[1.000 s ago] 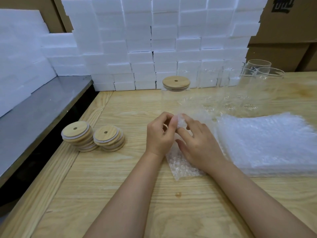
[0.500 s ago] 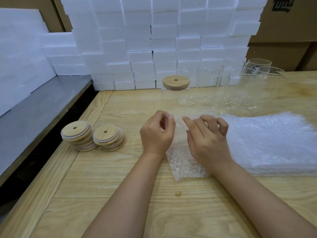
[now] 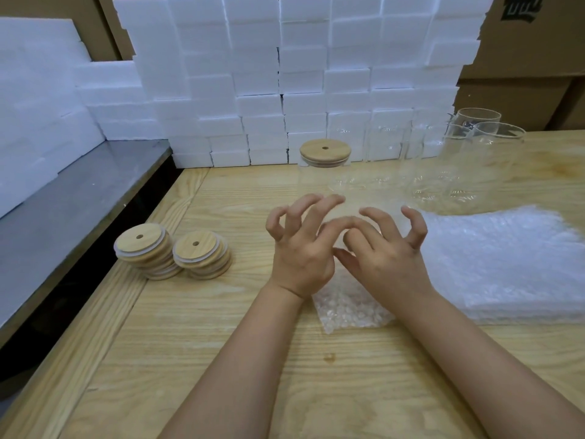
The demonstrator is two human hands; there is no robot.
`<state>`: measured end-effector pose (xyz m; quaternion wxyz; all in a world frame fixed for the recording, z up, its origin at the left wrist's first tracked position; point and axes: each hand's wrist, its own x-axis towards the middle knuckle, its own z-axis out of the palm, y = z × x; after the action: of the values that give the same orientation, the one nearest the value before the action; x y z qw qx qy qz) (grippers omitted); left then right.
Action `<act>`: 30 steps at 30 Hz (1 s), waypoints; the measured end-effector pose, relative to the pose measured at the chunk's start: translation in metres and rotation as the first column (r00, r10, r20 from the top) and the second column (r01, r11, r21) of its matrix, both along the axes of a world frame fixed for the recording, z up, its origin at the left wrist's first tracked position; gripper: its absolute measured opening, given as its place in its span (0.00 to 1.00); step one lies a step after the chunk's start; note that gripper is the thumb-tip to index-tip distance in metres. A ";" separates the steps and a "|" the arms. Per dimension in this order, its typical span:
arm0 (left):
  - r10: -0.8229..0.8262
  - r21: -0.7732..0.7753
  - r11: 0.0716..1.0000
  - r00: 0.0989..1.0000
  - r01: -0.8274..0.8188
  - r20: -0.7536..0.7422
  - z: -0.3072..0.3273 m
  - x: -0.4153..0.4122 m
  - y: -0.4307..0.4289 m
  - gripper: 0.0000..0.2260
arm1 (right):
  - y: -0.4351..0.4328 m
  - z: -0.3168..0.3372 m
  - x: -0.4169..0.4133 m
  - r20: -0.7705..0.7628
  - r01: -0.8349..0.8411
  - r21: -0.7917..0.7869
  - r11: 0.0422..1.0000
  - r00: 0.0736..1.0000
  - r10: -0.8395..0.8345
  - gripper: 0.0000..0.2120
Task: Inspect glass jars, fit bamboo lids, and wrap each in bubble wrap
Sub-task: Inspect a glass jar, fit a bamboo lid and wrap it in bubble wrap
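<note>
A small piece of bubble wrap [image 3: 348,312] lies on the wooden table [image 3: 221,343], its far end lifted under my hands. My left hand [image 3: 300,255] and my right hand [image 3: 389,258] meet over it, thumb and forefinger of each pinching the wrap's upper edge, the other fingers spread and curled. Behind them stands a glass jar with a bamboo lid [image 3: 325,152]. Several open glass jars [image 3: 474,160] stand at the back right. Two stacks of bamboo lids [image 3: 142,248] [image 3: 201,251] sit to the left.
A thick pile of bubble wrap sheets [image 3: 506,264] lies at the right. White foam blocks [image 3: 285,74] form a wall at the back. A grey metal surface [image 3: 63,201] adjoins the table on the left. Cardboard boxes [image 3: 522,58] stand behind.
My hands rose slightly from the table and their outer fingers fanned out. A second ago they were bunched together on the wrap's top edge.
</note>
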<state>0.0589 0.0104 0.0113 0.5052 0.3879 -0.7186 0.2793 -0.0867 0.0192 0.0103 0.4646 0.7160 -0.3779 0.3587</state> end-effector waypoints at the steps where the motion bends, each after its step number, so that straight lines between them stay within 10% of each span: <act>1: 0.001 0.008 1.000 1.000 -0.001 0.016 0.000 0.002 0.001 0.16 | -0.001 0.000 0.000 0.015 0.009 0.013 1.000 1.000 -0.010 0.19; 9: -0.043 0.152 0.988 0.998 0.034 0.054 -0.001 0.014 0.004 0.13 | 0.004 0.003 0.000 0.229 -0.215 0.273 0.938 0.961 0.154 0.13; 15: -0.015 0.120 0.993 0.998 0.008 0.056 -0.003 0.013 -0.001 0.07 | -0.009 0.050 0.015 0.772 -0.482 0.295 0.825 0.629 0.092 0.23; 23: -0.004 0.145 0.989 0.999 -0.001 0.036 -0.004 0.013 -0.004 0.07 | -0.050 0.070 0.037 0.659 -0.534 0.699 0.475 0.739 -0.139 0.36; 30: -0.012 0.168 0.986 1.000 0.013 -0.009 -0.006 0.011 -0.007 0.05 | -0.048 0.067 0.034 0.774 -0.587 0.577 0.569 0.616 -0.149 0.31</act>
<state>0.0704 0.0035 0.0056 0.4753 0.4258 -0.7398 0.2130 -0.0525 -0.0287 0.0776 -0.1608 0.6696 -0.5473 0.4756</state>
